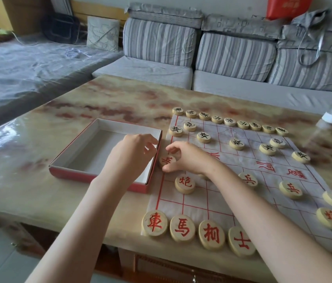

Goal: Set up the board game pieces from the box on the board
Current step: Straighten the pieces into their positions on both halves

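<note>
Right hand: your right hand (189, 158) pinches a red soldier piece (167, 160) between thumb and curled fingers, narrow grip, the disc lying flat.
Soldier's place: at the 9 o'clock edge of the paper board (248, 160), just beside the box's wall, at 12 o'clock from the left red cannon (184, 184).
Left hand: your left hand (129, 152) hovers over the box's 3 o'clock wall with fingers curled; no piece shows in it, and you cannot tell whether it grips the wall.
Box: the red-sided box (75, 174) sits at 9 o'clock from the board; the part of its floor that shows is bare.
Far side: the black back row (229, 121) runs along 12 o'clock, with black cannons and soldiers in front of it.
Near side: red chariot (154, 223), horse (182, 227), elephant (211, 234) and advisor (241, 241) line the 6 o'clock edge; your forearm hides the rest.
Red soldiers: three stand free toward 3 o'clock, one peeks from under your wrist.
Progress: nearly finished, by my reckoning; this soldier looks like the last piece.
Left to do: settle it on its point and let go.
</note>
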`<state>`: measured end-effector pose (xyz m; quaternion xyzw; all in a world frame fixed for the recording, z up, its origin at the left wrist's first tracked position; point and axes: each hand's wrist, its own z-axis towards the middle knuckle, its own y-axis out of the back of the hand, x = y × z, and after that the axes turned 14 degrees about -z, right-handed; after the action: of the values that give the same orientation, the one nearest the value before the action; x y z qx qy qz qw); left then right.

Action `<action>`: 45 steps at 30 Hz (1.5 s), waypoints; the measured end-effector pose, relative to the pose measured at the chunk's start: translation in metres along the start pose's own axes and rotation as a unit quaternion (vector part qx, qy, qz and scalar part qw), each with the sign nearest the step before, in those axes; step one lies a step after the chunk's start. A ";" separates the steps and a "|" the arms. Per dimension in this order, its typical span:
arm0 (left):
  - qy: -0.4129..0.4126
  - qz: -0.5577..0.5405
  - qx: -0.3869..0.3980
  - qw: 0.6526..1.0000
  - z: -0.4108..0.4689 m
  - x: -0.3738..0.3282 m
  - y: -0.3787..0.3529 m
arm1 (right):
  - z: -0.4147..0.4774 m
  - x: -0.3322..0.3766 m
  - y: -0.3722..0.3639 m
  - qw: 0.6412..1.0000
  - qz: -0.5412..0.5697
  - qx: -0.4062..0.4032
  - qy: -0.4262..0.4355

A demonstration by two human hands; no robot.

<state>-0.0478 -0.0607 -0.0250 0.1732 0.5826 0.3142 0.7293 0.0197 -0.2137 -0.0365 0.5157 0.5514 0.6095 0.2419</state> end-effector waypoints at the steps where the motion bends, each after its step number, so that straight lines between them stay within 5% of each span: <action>1: 0.001 -0.001 0.002 1.000 0.000 0.000 -0.001 | 0.000 -0.001 -0.002 1.000 -0.023 -0.009 -0.006; 22: -0.001 -0.010 -0.002 1.000 0.005 0.006 -0.004 | 0.003 -0.008 -0.008 0.997 -0.063 -0.005 0.050; 45: -0.015 -0.021 0.025 0.999 0.008 0.004 -0.017 | -0.023 -0.048 0.029 0.995 0.065 -0.070 0.017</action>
<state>-0.0349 -0.0700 -0.0361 0.1842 0.5827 0.2815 0.7398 0.0237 -0.2726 -0.0236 0.5215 0.4771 0.6698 0.2276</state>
